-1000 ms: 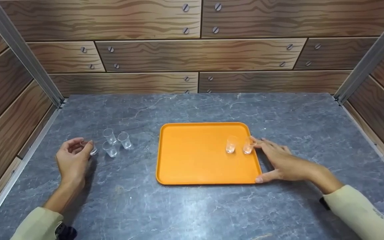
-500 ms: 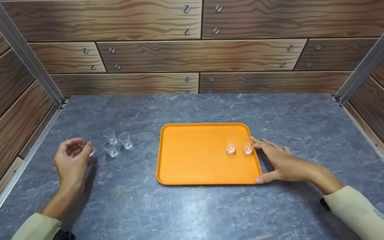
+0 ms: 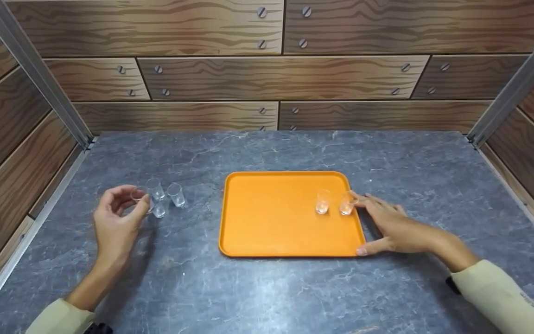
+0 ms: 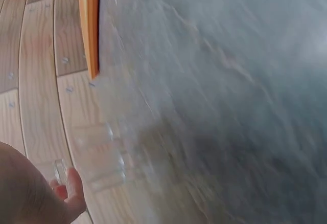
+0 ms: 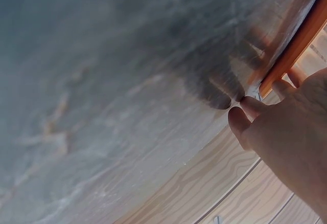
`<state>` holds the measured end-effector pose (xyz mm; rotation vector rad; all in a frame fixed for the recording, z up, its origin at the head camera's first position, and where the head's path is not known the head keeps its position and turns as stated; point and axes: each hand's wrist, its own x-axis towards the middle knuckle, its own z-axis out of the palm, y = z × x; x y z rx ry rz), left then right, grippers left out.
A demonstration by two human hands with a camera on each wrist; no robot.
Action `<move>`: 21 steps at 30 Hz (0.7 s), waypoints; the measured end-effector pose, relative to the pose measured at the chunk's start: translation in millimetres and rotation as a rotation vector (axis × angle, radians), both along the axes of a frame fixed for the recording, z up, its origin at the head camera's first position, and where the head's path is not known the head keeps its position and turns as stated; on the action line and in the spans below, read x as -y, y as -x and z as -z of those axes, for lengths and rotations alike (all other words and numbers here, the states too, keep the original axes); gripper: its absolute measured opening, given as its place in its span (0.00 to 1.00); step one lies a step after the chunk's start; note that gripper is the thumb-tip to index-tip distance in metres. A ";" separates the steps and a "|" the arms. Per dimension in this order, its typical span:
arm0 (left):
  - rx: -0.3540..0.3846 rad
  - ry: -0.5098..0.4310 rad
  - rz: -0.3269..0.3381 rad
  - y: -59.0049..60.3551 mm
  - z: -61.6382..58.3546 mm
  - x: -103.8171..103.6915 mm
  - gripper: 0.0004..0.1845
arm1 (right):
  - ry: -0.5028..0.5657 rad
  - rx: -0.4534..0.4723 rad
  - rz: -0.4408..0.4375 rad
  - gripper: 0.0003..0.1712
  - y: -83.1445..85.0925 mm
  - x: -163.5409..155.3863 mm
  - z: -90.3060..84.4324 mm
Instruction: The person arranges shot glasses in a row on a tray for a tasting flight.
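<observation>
Landmark: the orange tray (image 3: 271,218) lies flat on the grey stone tabletop (image 3: 267,287); every place below is given from it.
My left hand (image 3: 117,221): well off the tray's left edge, raised above the tabletop, fingers curled, thumb and fingertips pinching a small clear cup (image 3: 139,195).
Held cup: clear of the tabletop, just beside the loose cups, on their side away from the tray.
Loose cups (image 3: 165,198): three clear cups standing close together on the tabletop, between my left hand and the tray's left edge.
My right hand (image 3: 390,227): laid against the tray's right edge, fingers fairly straight, thumb at the near right corner, fingertips at the cup nearest that edge; it grips nothing.
Cups on tray (image 3: 334,202): two clear cups upright, side by side, at the tray's right side.
Left wrist view: blurred; only the cup's rim shows at my fingertips.
</observation>
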<state>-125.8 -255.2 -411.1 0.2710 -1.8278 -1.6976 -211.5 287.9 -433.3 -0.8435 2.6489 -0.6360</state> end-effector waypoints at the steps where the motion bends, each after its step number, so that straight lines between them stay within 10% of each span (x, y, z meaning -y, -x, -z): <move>1: -0.005 0.008 0.006 -0.2 -0.9 -3.3 0.16 | -0.001 0.002 0.002 0.59 0.2 -0.2 0.1; 21: 0.011 0.040 0.124 7.6 -2.5 -60.8 0.15 | 0.005 0.008 0.005 0.59 -0.8 -0.6 -1.3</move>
